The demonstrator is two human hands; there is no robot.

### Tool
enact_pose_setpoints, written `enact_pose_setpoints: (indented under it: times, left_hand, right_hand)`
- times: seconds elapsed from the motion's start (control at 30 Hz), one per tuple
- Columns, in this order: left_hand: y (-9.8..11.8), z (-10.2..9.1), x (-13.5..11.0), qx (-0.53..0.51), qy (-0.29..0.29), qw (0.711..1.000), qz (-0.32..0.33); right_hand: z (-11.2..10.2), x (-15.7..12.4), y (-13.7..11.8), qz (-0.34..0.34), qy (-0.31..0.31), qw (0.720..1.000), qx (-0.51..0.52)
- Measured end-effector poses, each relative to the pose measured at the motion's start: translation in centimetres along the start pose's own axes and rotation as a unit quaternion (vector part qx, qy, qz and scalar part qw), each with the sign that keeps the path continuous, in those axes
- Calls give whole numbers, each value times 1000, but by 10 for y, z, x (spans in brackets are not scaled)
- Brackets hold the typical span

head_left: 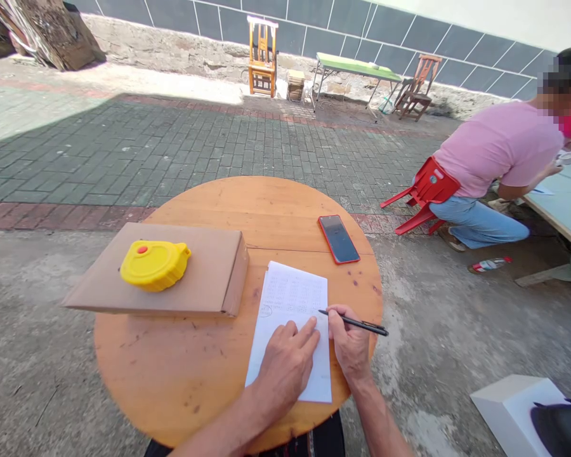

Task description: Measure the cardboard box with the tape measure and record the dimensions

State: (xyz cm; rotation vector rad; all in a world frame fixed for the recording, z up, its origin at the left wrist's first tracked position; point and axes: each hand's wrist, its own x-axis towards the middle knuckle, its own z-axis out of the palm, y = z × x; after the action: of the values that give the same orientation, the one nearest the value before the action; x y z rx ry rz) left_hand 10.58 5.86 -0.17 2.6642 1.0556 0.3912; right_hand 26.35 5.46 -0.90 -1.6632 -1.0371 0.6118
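Observation:
A white sheet of paper (290,355) lies on the round wooden table, with rows of small handwriting on its upper half and a circled note at the left. My left hand (290,355) rests on the sheet, its fingers stretched out and pointing up toward the writing. Between the fingers of my right hand (349,343) is a black pen (361,324), its tip at the paper just below the rows. That hand sits at the sheet's right edge, closed round the pen.
On the round table (195,368) are a cardboard box (209,266) bearing a yellow tape measure (155,266), and a red-cased phone (339,239). A person in pink (499,146) sits on a red chair (431,187) at another table (564,197). A white box (509,406) stands at lower right.

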Motion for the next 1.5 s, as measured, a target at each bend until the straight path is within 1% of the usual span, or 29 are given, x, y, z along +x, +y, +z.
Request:
enact_pose_setpoints:
  times: [0.33,0.67,1.03,1.5]
  left_hand:
    - [0,0,1,-3,-1,1000,-4]
    - [0,0,1,-7,4,1000,-6]
    - [1,-4,2,-10,5,1000,-9]
    - [2,-3,2,-11,1,1000,-13]
  right_hand:
    - [0,-1,0,-5,-5,1000,-13]
    - [0,-1,0,-26,-17,999,-25]
    - [1,-2,2,-45,-22,998,-46]
    - [1,-2,2,-57,-34,995,-71]
